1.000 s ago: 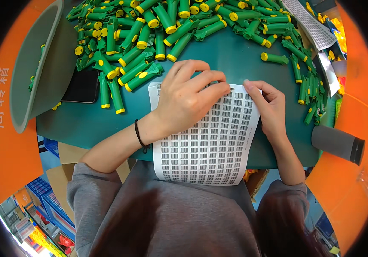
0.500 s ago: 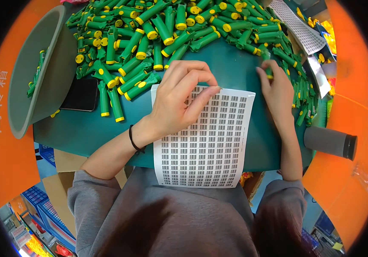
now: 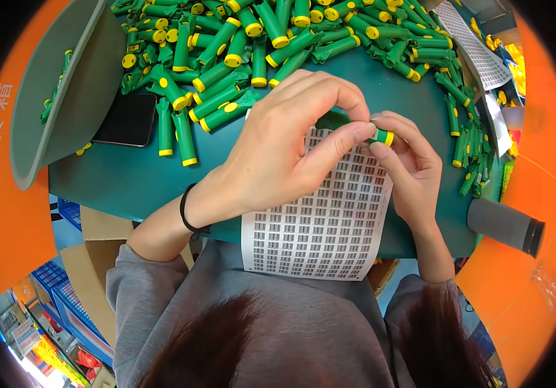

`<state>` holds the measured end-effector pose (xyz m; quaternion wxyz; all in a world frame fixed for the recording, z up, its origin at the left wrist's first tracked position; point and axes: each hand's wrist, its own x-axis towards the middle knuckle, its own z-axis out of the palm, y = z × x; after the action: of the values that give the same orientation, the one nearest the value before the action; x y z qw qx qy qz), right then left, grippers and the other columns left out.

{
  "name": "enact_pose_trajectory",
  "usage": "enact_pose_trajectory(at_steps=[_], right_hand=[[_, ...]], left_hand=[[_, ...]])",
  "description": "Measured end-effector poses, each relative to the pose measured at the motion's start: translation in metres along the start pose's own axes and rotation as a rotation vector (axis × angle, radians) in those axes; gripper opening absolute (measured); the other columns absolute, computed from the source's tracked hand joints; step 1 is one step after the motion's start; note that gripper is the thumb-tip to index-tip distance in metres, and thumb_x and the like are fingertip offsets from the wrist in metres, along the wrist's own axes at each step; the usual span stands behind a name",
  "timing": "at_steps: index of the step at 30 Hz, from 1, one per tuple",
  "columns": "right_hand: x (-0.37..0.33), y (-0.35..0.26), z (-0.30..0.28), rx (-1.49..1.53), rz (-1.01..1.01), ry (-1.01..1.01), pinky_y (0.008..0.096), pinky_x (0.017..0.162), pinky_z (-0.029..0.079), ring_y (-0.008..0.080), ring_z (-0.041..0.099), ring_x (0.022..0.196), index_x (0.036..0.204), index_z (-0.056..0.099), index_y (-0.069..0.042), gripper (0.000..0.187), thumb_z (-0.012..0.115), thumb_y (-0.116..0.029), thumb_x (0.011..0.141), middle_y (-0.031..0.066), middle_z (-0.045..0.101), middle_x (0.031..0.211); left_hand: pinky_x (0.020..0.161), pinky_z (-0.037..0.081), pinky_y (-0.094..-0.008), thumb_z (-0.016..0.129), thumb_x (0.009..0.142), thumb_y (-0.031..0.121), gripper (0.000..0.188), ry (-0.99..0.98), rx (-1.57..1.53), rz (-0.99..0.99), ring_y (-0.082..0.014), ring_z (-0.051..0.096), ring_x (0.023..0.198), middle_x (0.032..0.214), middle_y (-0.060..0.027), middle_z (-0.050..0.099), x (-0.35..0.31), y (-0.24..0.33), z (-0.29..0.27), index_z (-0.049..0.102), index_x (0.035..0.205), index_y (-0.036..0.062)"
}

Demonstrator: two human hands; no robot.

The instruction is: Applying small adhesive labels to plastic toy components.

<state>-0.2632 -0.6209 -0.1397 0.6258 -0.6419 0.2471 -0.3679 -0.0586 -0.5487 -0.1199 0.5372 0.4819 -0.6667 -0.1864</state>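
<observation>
My right hand (image 3: 414, 161) grips a green tube with a yellow end cap (image 3: 381, 136) between thumb and fingers, above the label sheet. Against the side of that tube, my left hand (image 3: 291, 139) has thumb and forefinger pinched together; what lies between those fingertips is too small to make out. Partly covered by both hands, the white label sheet (image 3: 317, 226) with rows of small dark printed labels reaches from the table over its near edge toward my lap. A heap of similar green tubes (image 3: 226, 84) with yellow caps lies just beyond my hands.
At left, a tilted grey-green basin (image 3: 77, 123) holds a few tubes, beside a dark phone (image 3: 127, 120). A grey cylindrical bottle (image 3: 504, 226) lies at the right edge. More tubes (image 3: 469, 152) and another label sheet (image 3: 475, 48) are at right. Orange panels (image 3: 13, 213) flank the table.
My right hand has come from the right side of the table to the sheet with a green tube. My left hand, still pinched, now meets it. The view has shifted slightly.
</observation>
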Motion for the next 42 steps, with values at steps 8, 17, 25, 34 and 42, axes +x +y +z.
enact_pose_trajectory(at_steps=[8, 17, 25, 34, 42], right_hand=[[-0.008, 0.0, -0.002, -0.033, -0.037, -0.037, 0.0331, 0.095, 0.058, 0.0232, 0.067, 0.109, 0.123, 0.06, 0.011, 0.035, 0.067, 0.012, 0.088, 0.019, 0.065, 0.121], [-0.01, -0.002, -0.002, -0.11, -0.083, -0.041, 0.0326, 0.093, 0.06, 0.0226, 0.068, 0.107, 0.123, 0.06, 0.011, 0.036, 0.067, 0.013, 0.087, 0.0194, 0.066, 0.119], [-0.01, -0.001, -0.001, -0.117, -0.083, -0.028, 0.0324, 0.093, 0.06, 0.0221, 0.068, 0.107, 0.122, 0.061, 0.011, 0.036, 0.068, 0.013, 0.087, 0.0193, 0.066, 0.12], [-0.013, 0.003, -0.007, -0.08, -0.092, -0.017, 0.0327, 0.094, 0.059, 0.0228, 0.068, 0.107, 0.122, 0.061, 0.01, 0.037, 0.069, 0.014, 0.085, 0.0189, 0.065, 0.122], [-0.012, 0.005, 0.001, -0.017, -0.045, -0.054, 0.0362, 0.096, 0.054, 0.0235, 0.065, 0.112, 0.121, 0.063, 0.008, 0.04, 0.074, 0.01, 0.082, 0.0167, 0.065, 0.123]], left_hand=[[0.083, 0.052, -0.0315, 0.073, 0.087, 0.003, 0.01, -0.102, 0.01, -0.106, -0.0203, 0.067, 0.092, 0.097, -0.0094, 0.07, -0.003, 0.002, 0.001, 0.067, 0.094, 0.0005], [0.082, 0.052, -0.0309, 0.073, 0.086, 0.003, 0.01, -0.117, -0.014, -0.165, -0.0197, 0.068, 0.09, 0.096, -0.0098, 0.071, -0.003, 0.005, 0.003, 0.067, 0.093, -0.0002], [0.083, 0.053, -0.0301, 0.074, 0.085, 0.004, 0.01, -0.059, -0.035, -0.167, -0.0195, 0.069, 0.091, 0.097, -0.0095, 0.072, -0.007, 0.002, 0.009, 0.069, 0.093, 0.0007], [0.079, 0.051, -0.0247, 0.071, 0.093, 0.012, 0.013, -0.075, -0.194, -0.434, -0.0099, 0.064, 0.086, 0.092, -0.0038, 0.07, -0.006, 0.006, 0.011, 0.068, 0.101, 0.0025], [0.046, 0.038, -0.0254, 0.067, 0.096, 0.04, 0.039, -0.196, -0.272, -0.567, -0.0062, 0.05, 0.049, 0.061, -0.0035, 0.064, -0.008, -0.003, 0.006, 0.075, 0.088, 0.0025]])
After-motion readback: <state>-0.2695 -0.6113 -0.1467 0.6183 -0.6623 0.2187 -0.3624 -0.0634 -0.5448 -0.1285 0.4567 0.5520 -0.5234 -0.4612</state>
